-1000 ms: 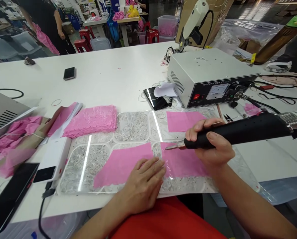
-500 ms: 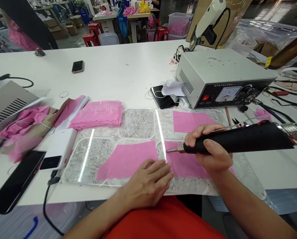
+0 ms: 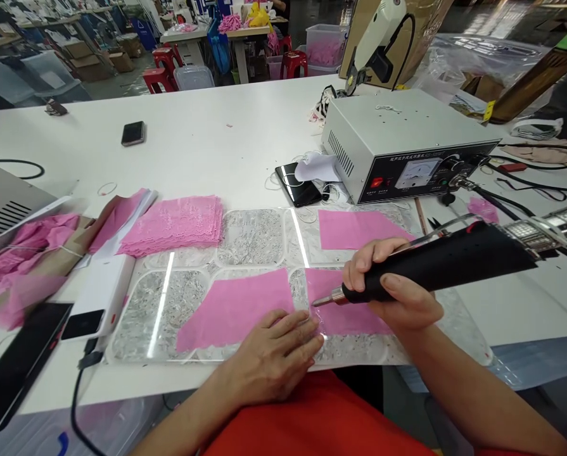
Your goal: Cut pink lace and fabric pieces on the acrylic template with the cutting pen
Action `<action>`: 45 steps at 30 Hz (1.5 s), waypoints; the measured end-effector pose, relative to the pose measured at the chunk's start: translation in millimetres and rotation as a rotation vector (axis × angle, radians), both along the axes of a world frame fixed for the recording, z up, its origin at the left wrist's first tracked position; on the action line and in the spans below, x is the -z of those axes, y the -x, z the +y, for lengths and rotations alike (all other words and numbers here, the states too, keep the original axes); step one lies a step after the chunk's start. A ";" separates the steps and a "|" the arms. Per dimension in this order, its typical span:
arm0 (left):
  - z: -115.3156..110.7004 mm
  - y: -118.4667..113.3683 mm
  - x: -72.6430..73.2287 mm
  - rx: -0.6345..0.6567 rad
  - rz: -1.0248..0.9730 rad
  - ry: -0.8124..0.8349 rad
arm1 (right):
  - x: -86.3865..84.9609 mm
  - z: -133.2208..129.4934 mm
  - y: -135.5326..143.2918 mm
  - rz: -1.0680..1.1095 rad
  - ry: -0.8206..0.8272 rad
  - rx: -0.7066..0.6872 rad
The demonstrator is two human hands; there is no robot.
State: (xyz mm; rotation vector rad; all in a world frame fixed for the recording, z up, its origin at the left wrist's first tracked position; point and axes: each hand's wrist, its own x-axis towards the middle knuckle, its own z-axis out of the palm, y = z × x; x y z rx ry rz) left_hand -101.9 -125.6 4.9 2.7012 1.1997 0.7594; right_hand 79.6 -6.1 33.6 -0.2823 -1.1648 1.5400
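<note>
My right hand (image 3: 397, 288) is closed round the black handle of a handheld ultrasonic welder (image 3: 435, 269), whose narrow metal tip points left. That tip meets or hovers just over the left edge of a pink fabric piece (image 3: 340, 316); actual contact is hard to tell. My left hand (image 3: 278, 351) lies flat, fingers stretched, across the lower corner of a second pink fabric piece (image 3: 240, 307), with fingertips reaching the gap between the two. A third pink piece (image 3: 354, 229) lies above. All rest on a clear patterned mat (image 3: 164, 310).
A grey power unit (image 3: 407, 145) with cables stands at the back right, a black phone (image 3: 290, 187) beside it. Stacked pink lace fabric (image 3: 173, 221) lies left, near a white power bank (image 3: 102, 294) and a long black device (image 3: 19, 361). A small phone (image 3: 133, 133) lies farther back.
The welder's tip has slid a little toward me along the left edge of the right-hand fabric piece, and its rear end tilts up more. My left hand stays on the fabric; the view has shifted slightly.
</note>
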 end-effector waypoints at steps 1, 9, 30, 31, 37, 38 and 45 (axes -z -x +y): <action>-0.1 0.2 0.2 -0.001 -0.002 0.000 | 0.6 -0.7 0.2 -0.006 -0.001 -0.020; 0.7 0.5 1.2 0.015 0.002 0.014 | 0.9 -4.1 1.9 -0.028 -0.017 -0.061; 8.1 0.7 -6.5 -0.044 -0.033 0.025 | -13.0 10.1 -14.5 0.024 -0.010 0.188; 11.6 0.4 -6.3 -0.075 -0.020 0.015 | -15.7 13.6 -19.9 0.032 -0.017 0.280; 35.0 -4.2 7.1 -0.208 0.135 -0.057 | -14.5 26.1 -41.6 -0.061 -0.066 0.579; 37.1 -4.5 10.2 -0.210 0.150 -0.064 | -12.3 27.4 -43.7 -0.065 -0.069 0.606; 40.3 0.6 24.0 -0.221 0.207 -0.117 | -4.0 32.4 -70.8 -0.025 -0.063 0.794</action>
